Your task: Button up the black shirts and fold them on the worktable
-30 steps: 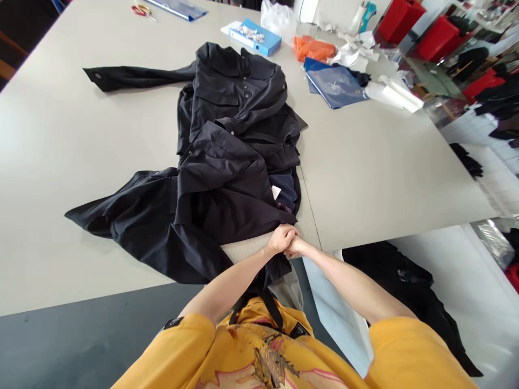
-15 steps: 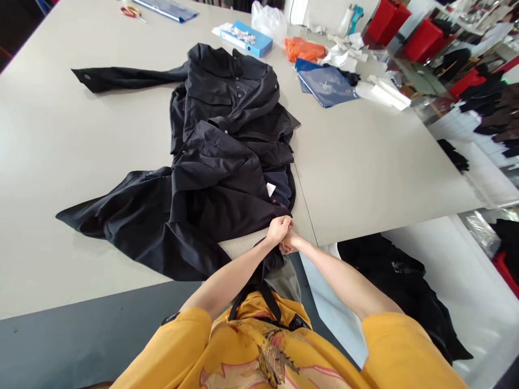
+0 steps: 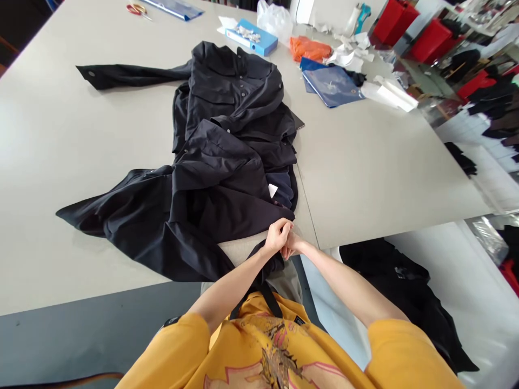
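A black jacket [image 3: 227, 208] lies spread and partly turned back near the table's front edge, its lower part hanging over. My left hand [image 3: 278, 235] is closed on the jacket's front right corner. Pressed against it is my right hand [image 3: 291, 246], its fingers curled at the same corner and partly hidden behind the left. Behind, a black buttoned shirt-jacket [image 3: 233, 92] lies front up, one sleeve stretched left and the other folded across its front. A small white label [image 3: 272, 190] shows on a dark blue cloth patch [image 3: 283, 186] beside the hands.
The pale table [image 3: 365, 178] ends close to my body. Farther back lie red-handled scissors [image 3: 137, 9], a blue box [image 3: 259, 44], an orange plastic bag [image 3: 310, 49] and blue plastic packets [image 3: 332, 86]. A white bin [image 3: 438, 254] with black garments [image 3: 399, 292] stands at the right.
The view has shifted slightly. Both hands stay together at the jacket's corner, with the right hand a little lower; the garments lie much as before.
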A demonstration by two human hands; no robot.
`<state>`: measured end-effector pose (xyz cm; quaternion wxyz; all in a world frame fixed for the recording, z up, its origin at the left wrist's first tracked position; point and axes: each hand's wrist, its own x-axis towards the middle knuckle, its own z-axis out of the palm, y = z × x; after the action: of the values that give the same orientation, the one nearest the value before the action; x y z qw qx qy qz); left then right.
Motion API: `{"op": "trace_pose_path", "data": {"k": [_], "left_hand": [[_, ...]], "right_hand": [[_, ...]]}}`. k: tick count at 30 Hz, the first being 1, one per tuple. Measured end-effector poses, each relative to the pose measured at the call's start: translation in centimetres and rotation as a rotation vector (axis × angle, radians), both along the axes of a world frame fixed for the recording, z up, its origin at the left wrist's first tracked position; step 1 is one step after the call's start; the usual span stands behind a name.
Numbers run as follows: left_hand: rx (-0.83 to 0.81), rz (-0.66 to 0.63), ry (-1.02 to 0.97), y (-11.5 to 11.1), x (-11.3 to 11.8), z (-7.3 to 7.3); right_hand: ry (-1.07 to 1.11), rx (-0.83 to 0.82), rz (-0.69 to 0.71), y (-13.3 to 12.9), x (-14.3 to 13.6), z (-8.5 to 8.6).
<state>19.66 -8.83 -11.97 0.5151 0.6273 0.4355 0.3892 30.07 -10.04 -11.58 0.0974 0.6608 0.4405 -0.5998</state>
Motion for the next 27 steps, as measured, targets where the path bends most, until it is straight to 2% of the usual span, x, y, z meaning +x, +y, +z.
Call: {"op": "trace_pose_path", "data": {"k": [2, 4, 7, 10, 13, 19, 24, 27], "left_hand": [[0.019, 0.071, 0.065, -0.4, -1.5, 0.2], [0.055, 0.105, 0.273, -1.1, -3.6, 0.1], [0.086, 0.069, 0.641, -2.9, -6.8, -0.3], [0.099, 0.017, 0.815, -4.8, -8.2, -0.6], [0.104, 0.041, 0.848, -5.6, -8.0, -0.8], [0.135, 0.066, 0.861, -5.5, -7.5, -1.2], [0.161, 0.08, 0.85, -6.1, -7.9, -1.6], [0.131, 0.12, 0.781, -5.7, -7.8, -1.4]], "right_hand": [[0.001, -0.032, -0.022, 0.0, 0.1, -0.6], [0.008, -0.046, -0.052, 0.0, 0.3, -1.0], [0.055, -0.019, -0.09, -0.1, 0.7, -1.4], [0.088, -0.002, -0.102, -0.3, 0.8, -1.3], [0.089, -0.012, -0.11, -0.4, 0.7, -0.8], [0.012, -0.013, -0.041, 0.0, -0.1, 0.3], [-0.027, 0.008, 0.011, 0.2, -0.1, -0.1], [-0.016, 0.012, 0.01, 0.2, -0.2, -0.4]]}}
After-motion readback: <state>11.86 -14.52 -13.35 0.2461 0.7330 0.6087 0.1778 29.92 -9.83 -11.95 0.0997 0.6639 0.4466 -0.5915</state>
